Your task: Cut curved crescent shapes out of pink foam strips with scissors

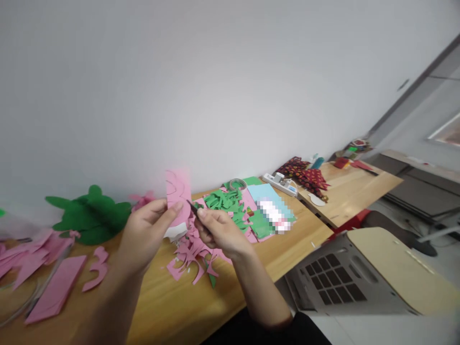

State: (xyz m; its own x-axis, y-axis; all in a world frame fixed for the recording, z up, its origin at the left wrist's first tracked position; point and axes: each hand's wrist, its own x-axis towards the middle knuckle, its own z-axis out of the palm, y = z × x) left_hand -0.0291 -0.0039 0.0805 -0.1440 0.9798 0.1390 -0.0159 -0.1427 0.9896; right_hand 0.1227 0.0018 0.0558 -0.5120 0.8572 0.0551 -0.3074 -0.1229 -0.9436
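Note:
My left hand (pixel 143 235) pinches the edge of an upright pink craft sheet (pixel 178 187) that has curved outlines on it. Its lower edge is rounded. My right hand (pixel 223 233) is closed around small dark scissors (pixel 193 207), the tip meeting the right side of the sheet; the handles are mostly hidden by my fingers. Just below both hands, pink offcuts (pixel 189 249) are heaped on the wooden table (pixel 187 311). A white piece (pixel 176 231) shows behind the sheet's bottom edge.
Green scraps (pixel 224 200), a tape roll (pixel 237 184) and a light blue sheet (pixel 268 192) lie to the right, before a power strip (pixel 280 183). On the left are a green cut-out (pixel 93 215), a wavy pink piece (pixel 97 270) and a pink stack (pixel 57 287). A wall rises behind.

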